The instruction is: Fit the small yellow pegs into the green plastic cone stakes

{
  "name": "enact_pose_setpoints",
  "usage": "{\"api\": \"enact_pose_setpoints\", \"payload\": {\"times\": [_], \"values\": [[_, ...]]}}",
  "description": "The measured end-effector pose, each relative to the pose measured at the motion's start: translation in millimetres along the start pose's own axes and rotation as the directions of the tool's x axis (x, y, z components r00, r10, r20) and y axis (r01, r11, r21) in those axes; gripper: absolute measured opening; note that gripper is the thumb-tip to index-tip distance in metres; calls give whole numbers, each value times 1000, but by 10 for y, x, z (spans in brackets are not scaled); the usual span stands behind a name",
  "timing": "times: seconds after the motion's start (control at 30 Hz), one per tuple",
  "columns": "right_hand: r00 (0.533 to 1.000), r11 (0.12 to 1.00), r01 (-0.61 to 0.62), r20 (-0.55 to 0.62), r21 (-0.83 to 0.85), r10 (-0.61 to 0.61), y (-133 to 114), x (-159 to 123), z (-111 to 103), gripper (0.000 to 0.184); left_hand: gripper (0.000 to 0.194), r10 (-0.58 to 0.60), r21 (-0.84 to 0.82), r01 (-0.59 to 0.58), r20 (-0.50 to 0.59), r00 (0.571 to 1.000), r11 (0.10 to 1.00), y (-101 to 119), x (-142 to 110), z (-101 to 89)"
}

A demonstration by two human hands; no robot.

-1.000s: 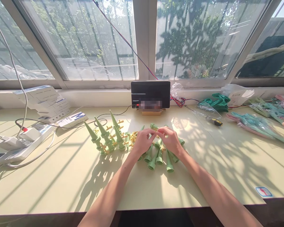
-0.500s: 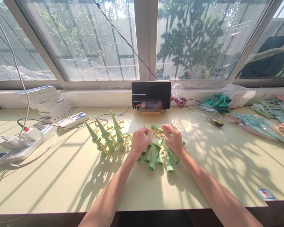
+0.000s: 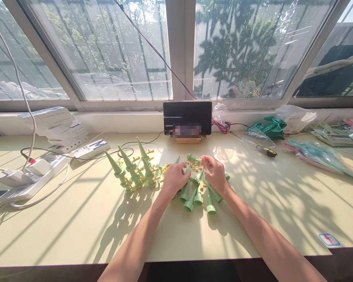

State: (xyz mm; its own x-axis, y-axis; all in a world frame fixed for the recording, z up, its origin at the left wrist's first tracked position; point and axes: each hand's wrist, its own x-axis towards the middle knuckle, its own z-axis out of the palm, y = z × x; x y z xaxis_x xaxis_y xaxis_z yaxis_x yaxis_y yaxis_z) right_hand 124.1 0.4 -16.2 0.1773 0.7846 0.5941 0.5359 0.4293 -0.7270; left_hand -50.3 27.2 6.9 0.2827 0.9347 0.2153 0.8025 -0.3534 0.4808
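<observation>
My left hand (image 3: 176, 177) is curled over the pile's left side, its thumb and fingers closed around what looks like a slim green plastic cone (image 3: 188, 169). Fingers bent and tips close together, my right hand (image 3: 215, 173) is at the far side of the pile; anything in its pinch is too small to make out. Several hollow green cones (image 3: 211, 205) lie below and between the hands, open ends toward me. Small yellow pegs (image 3: 197, 168) are scattered among them. To the left stand several upright green spires (image 3: 131, 168) with yellow pegs sticking out.
A dark tablet (image 3: 187, 113) rests on a stand by the window. White boxes (image 3: 61, 127) and a power strip (image 3: 44, 180) with cables occupy the left. At right are a yellow-black tool (image 3: 268, 152), bagged pastel parts (image 3: 317, 154) and green plastic (image 3: 272, 127).
My hands were together over the pile and have moved apart. Since the middle frame, my right fingertips have drawn closer together. Another person's hand at the right edge has shifted mostly out of view.
</observation>
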Motion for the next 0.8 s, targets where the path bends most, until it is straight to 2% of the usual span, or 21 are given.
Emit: {"api": "enact_pose_setpoints", "payload": {"times": [0.2, 0.47, 0.63, 0.8], "values": [[1000, 1000, 3, 7, -5, -3, -7, 3, -5, 28, 21, 6, 17, -7, 16, 1000, 1000, -29, -3, 39], [1000, 1000, 2, 5, 13, -2, 0, 8, 4, 27, 18, -15, -101, 12, -30, 999, 995, -48, 31, 35], [1000, 1000, -1, 4, 18, 1, -14, 6, -4, 27, 24, -90, -309, 56, -97, 991, 949, -44, 59, 2], [1000, 1000, 11, 10, 14, -11, -35, -6, -3, 27, 28, -202, -552, 131, -69, 977, 824, -54, 96, -7]]}}
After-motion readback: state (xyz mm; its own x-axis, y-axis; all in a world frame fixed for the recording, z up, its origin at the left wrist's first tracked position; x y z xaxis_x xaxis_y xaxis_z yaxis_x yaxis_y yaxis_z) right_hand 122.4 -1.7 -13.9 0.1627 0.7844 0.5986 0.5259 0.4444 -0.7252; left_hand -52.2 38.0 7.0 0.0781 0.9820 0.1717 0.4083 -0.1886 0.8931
